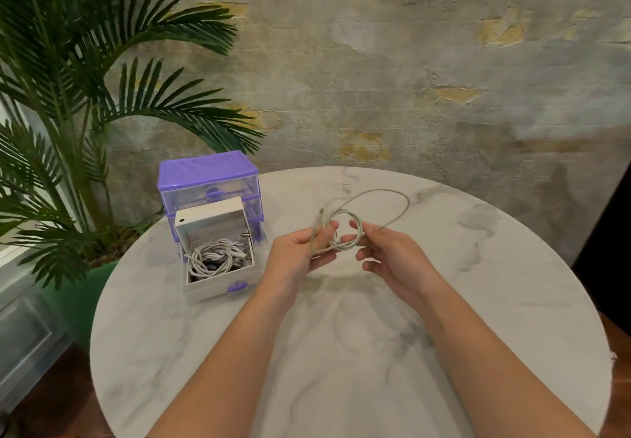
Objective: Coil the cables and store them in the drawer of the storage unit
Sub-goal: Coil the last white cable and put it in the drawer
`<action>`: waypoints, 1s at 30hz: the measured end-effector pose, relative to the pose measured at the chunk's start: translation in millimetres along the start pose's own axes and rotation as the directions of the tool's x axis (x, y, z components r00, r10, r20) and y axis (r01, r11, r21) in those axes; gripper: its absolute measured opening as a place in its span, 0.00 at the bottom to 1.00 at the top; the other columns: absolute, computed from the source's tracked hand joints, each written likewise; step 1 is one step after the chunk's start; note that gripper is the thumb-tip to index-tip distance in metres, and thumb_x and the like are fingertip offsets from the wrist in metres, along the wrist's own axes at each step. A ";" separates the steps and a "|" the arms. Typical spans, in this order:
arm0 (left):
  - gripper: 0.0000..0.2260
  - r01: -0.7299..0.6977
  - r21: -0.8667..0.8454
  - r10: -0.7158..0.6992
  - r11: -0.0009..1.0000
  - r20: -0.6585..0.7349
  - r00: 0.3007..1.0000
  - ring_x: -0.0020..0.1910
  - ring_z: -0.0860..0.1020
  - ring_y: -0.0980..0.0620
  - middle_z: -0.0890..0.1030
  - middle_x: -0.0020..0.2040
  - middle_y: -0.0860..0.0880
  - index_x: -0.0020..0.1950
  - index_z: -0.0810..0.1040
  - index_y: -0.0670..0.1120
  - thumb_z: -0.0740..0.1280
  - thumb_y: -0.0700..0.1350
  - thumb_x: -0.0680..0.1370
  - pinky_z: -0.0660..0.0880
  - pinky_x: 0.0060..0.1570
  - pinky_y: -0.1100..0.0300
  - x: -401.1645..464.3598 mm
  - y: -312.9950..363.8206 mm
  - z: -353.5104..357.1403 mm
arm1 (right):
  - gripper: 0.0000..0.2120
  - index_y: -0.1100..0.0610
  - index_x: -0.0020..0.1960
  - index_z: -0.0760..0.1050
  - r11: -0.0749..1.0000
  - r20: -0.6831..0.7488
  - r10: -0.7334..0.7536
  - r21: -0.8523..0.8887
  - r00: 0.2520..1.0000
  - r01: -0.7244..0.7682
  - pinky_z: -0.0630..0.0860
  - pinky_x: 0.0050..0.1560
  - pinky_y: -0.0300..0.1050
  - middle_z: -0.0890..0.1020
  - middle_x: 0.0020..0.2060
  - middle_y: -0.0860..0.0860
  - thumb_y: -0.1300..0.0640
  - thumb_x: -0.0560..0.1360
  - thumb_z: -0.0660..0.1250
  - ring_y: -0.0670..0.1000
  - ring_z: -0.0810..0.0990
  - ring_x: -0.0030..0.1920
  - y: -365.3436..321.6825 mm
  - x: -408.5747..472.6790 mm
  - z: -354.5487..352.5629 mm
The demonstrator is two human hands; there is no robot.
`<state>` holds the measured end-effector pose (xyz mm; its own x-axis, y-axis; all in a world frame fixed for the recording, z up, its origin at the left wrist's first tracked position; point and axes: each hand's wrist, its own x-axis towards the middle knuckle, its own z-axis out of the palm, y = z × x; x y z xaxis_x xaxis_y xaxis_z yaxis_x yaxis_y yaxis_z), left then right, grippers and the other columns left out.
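both hands, left hand (300, 249) and right hand (386, 253), hold a partly coiled grey cable (355, 222) above the marble table (341, 352).

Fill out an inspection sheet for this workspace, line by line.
Surface: round white marble-look table, wood floor below.
Job's things: purple and clear plastic storage unit at the table's left rear; its pulled-out white drawer holds coiled white cables.
Clutter: nothing seen.
Grippers: left hand and right hand both grip a thin grey cable above the table.
Cables: the grey one is partly coiled, one large loop loose.
Surroundings: green palm plant left, weathered plaster wall behind.
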<state>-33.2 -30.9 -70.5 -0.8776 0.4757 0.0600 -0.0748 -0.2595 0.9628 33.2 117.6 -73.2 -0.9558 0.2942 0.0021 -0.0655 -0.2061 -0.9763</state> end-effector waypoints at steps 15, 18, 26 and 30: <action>0.09 -0.132 -0.049 0.123 0.990 -0.165 0.979 0.40 0.82 0.61 0.85 0.45 0.55 0.56 0.81 0.41 0.69 0.38 0.76 0.79 0.41 0.68 7.7 1.5 -3.6 | 0.17 0.57 0.56 0.78 0.936 0.029 -0.031 -0.350 0.999 0.039 0.78 0.39 0.40 0.84 0.35 0.52 0.69 0.69 0.74 0.50 0.80 0.35 -3.1 -3.9 5.9; 0.10 -0.144 -0.128 0.114 0.981 -0.219 0.969 0.41 0.81 0.61 0.85 0.44 0.57 0.58 0.80 0.40 0.69 0.38 0.76 0.79 0.43 0.68 11.1 4.2 -7.4 | 0.13 0.55 0.50 0.81 0.791 -0.061 -0.054 -0.611 0.997 0.005 0.73 0.32 0.35 0.83 0.33 0.50 0.68 0.68 0.74 0.43 0.77 0.29 0.8 2.1 -1.2; 0.09 -0.191 -0.259 0.125 0.947 -0.251 0.960 0.46 0.81 0.60 0.85 0.48 0.57 0.56 0.81 0.40 0.67 0.39 0.78 0.79 0.45 0.67 15.0 12.0 -18.1 | 0.14 0.49 0.34 0.79 0.525 -0.223 -0.126 -0.842 0.967 -0.126 0.72 0.36 0.38 0.79 0.32 0.46 0.67 0.67 0.74 0.48 0.78 0.35 4.9 8.5 -26.4; 0.05 -0.228 -0.380 0.110 0.896 -0.308 0.945 0.49 0.80 0.57 0.83 0.53 0.54 0.51 0.81 0.43 0.66 0.38 0.78 0.80 0.49 0.65 15.7 21.9 -28.7 | 0.16 0.48 0.32 0.77 0.456 -0.289 -0.157 -0.869 0.944 -0.191 0.76 0.42 0.42 0.80 0.34 0.46 0.67 0.67 0.73 0.50 0.80 0.40 4.1 10.1 -35.6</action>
<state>-62.2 -53.3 -56.0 -0.9835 0.1617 0.0814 -0.0465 -0.6605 0.7494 33.4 153.0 -84.9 -0.8095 0.5799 0.0923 0.4015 0.6614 -0.6335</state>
